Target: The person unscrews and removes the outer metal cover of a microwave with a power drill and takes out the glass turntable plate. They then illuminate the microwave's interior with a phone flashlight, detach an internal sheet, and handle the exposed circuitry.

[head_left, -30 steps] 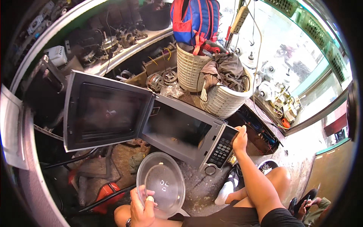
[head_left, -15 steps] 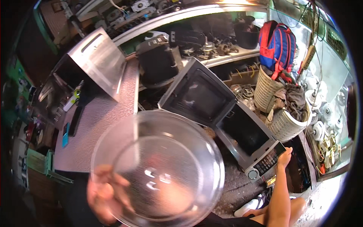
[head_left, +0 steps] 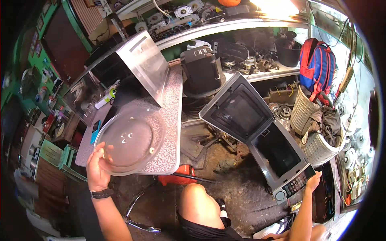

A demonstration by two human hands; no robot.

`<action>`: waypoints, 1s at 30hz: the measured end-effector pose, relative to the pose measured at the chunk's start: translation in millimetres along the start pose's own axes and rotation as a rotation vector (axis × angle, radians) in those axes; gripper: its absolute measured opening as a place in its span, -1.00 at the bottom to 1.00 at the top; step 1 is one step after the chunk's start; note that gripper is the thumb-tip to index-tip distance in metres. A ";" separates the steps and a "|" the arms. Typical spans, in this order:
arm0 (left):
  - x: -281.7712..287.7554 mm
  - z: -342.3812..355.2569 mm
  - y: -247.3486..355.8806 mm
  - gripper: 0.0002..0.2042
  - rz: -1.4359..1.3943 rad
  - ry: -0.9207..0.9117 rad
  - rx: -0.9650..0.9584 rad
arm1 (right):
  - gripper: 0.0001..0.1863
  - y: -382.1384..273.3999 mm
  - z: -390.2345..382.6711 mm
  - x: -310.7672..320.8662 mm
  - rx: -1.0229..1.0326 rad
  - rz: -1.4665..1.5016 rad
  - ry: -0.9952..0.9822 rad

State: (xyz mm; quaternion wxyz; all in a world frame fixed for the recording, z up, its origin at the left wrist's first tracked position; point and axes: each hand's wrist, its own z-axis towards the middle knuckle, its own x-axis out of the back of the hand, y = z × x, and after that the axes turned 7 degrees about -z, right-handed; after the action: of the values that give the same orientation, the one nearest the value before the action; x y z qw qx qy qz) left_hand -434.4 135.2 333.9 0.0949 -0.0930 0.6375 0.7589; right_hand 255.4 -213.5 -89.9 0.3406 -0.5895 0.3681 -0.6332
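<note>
At the lower left, the left grip [head_left: 99,166] clasps one side of a round, clear, glass-like plate [head_left: 134,142], held before the speckled pinkish-grey desk [head_left: 171,148]; whether they touch cannot be told. Supported on one side only, the plate could tip or slip if those fingers loosened, or chip if knocked against the desk. It looks shallow and see-through, with small pale marks near its centre. The right grip [head_left: 313,181] touches an open, boxy grey-and-black microwave [head_left: 277,150]; how closed it is, I cannot tell
</note>
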 end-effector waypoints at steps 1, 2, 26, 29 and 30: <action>-2.5 1.9 4.1 -0.67 0.034 0.015 0.030 | -0.26 -2.4 0.2 -1.4 0.068 -0.040 0.040; 10.4 12.8 8.2 -0.66 0.135 -0.022 0.062 | -0.26 -3.2 -1.6 -0.8 0.016 0.044 0.020; -3.1 60.9 7.0 -0.58 1.216 -0.039 -0.236 | -0.29 31.7 21.5 -0.1 0.069 0.133 -0.096; -7.1 62.4 2.1 -0.58 1.302 -0.026 -0.268 | -0.29 32.5 22.5 -2.3 0.059 0.113 -0.071; -7.6 63.6 1.2 -0.58 1.256 -0.007 -0.241 | -0.29 32.1 22.2 -2.8 0.041 0.133 -0.065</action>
State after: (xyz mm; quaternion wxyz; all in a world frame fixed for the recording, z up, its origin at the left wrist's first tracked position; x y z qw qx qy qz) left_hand -428.7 197.5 347.8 -0.3770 0.2908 0.4805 0.7365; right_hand 277.6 -228.5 -118.4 0.4057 -0.5771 0.3818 -0.5971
